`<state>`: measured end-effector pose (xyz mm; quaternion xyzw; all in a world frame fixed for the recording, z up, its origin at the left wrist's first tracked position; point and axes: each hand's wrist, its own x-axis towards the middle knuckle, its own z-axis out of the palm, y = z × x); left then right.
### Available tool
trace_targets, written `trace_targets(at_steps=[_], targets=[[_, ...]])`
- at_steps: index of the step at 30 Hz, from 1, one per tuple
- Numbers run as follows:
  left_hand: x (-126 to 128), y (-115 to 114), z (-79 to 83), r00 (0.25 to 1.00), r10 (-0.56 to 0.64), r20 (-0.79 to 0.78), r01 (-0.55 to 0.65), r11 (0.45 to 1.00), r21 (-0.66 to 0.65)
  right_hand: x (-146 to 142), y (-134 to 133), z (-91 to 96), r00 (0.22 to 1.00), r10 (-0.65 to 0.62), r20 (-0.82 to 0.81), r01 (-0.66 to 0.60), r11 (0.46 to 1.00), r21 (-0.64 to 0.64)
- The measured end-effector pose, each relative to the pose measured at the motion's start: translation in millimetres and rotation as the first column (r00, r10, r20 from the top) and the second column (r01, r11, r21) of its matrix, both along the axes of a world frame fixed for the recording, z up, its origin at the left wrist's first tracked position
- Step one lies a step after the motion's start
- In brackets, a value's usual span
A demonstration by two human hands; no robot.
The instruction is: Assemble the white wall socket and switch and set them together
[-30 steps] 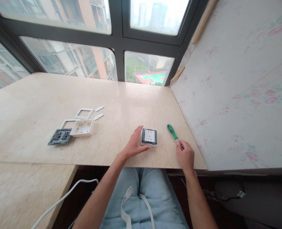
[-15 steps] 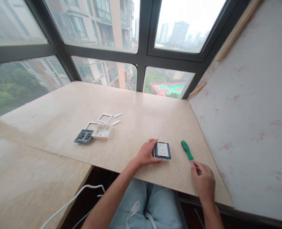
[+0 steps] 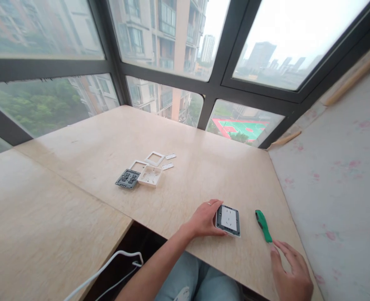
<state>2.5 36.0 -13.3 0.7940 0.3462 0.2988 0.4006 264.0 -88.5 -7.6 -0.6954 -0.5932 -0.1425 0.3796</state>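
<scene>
nearest, a glimpse of pale blue trousers [image 3: 218, 286] below the edge of the table [image 3: 204, 167], with a looping white cable [image 3: 122, 252] off to the left. at lower right, the right hand [image 3: 293, 271]: thumb and forefinger stretched forward, tips right at the shank of the green-handled screwdriver [image 3: 263, 225]. pinched there or only brushed, cannot tell.

key relation: screwdriver straight ahead of the right hand and slightly leftward, long axis aslant, butt of the handle farthest away, shank back toward the fingertips. much nearer to the right hand than to the left.

at much the same depth, leftward and apart from the screwdriver, the socket unit [image 3: 228, 219], white face up inside a grey surround. wrapped about its left side, the left hand [image 3: 205, 219], pinching it between thumb at the near edge and fingers at the far edge.

farther and leftward, in a loose group: white box [image 3: 150, 175] touching or nearly touching a grey module [image 3: 127, 179], then two white frames [image 3: 151, 163] and, just beside, two small strips [image 3: 167, 166]. beyond everything, dark window bars [image 3: 214, 83].
</scene>
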Motion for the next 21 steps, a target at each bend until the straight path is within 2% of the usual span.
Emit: trace_targets(at_steps=[6,10,13,16,21], targets=[[1.6,-0.2,1.3,1.000,-0.006,-0.004,0.006,1.000,0.011,-39.0,39.0,40.2,0.980,0.158,-0.121,-0.162,0.986,-0.027],[4.6,0.7,-0.7,1.000,-0.007,0.001,0.007,0.999,0.038,-84.0,82.5,61.9,0.922,0.353,-0.161,-0.361,0.932,-0.022],[7.7,1.6,-3.0,0.999,-0.014,0.035,0.013,0.999,0.035,-124.7,118.6,75.4,0.841,0.507,-0.189,-0.516,0.856,-0.002],[10.0,2.4,-3.8,0.997,-0.010,0.081,0.005,0.999,0.052,-165.7,155.7,83.5,0.730,0.636,-0.251,-0.660,0.751,-0.018],[9.5,3.8,-0.2,0.997,-0.054,-0.050,0.059,0.993,0.100,-225.0,222.1,78.5,0.546,0.773,-0.323,-0.831,0.550,-0.086]])
